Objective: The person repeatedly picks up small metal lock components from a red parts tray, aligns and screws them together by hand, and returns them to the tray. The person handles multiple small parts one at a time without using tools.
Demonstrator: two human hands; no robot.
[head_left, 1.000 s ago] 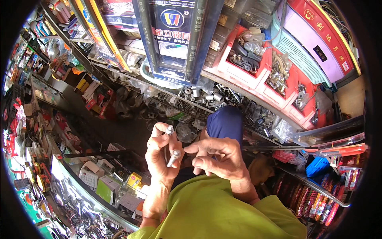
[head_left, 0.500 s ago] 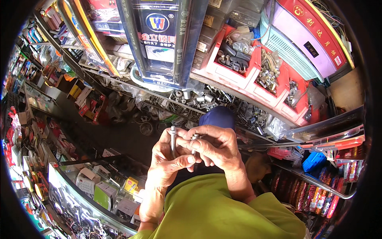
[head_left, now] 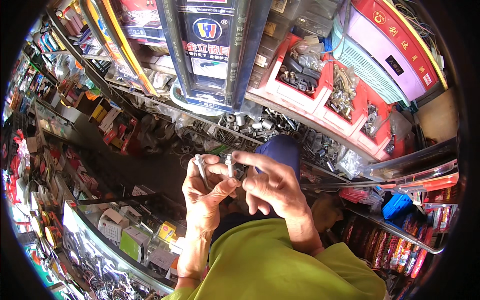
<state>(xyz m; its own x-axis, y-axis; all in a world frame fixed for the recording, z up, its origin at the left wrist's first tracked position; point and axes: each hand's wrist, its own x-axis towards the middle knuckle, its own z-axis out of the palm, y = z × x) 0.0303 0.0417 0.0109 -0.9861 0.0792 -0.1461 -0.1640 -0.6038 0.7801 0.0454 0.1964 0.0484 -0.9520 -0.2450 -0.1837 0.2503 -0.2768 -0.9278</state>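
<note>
Two silvery metal bolts stand in my left hand (head_left: 202,197), side by side in front of my body. The longer bolt (head_left: 202,171) leans between the fingers and the palm. A shorter bolt (head_left: 230,167) is pinched upright between thumb and fingertips, its lower end hidden. My right hand (head_left: 280,190) is beside it, index finger stretched toward the shorter bolt's head; whether it touches I cannot tell. The other right fingers are loosely bent and apart, slightly blurred, with nothing visible in them.
Ahead, red bins (head_left: 305,102) hold metal fittings on a shelf above a tray of loose hardware (head_left: 260,122). A tall blue display panel (head_left: 212,82) stands in front. At lower left is a glass-topped case (head_left: 95,240) with small boxes; a metal rail (head_left: 405,232) curves at right.
The shorter bolt, formerly at my right fingertips, is now in my left hand beside the longer one. My right fingers have opened and the hands have drawn slightly apart.
</note>
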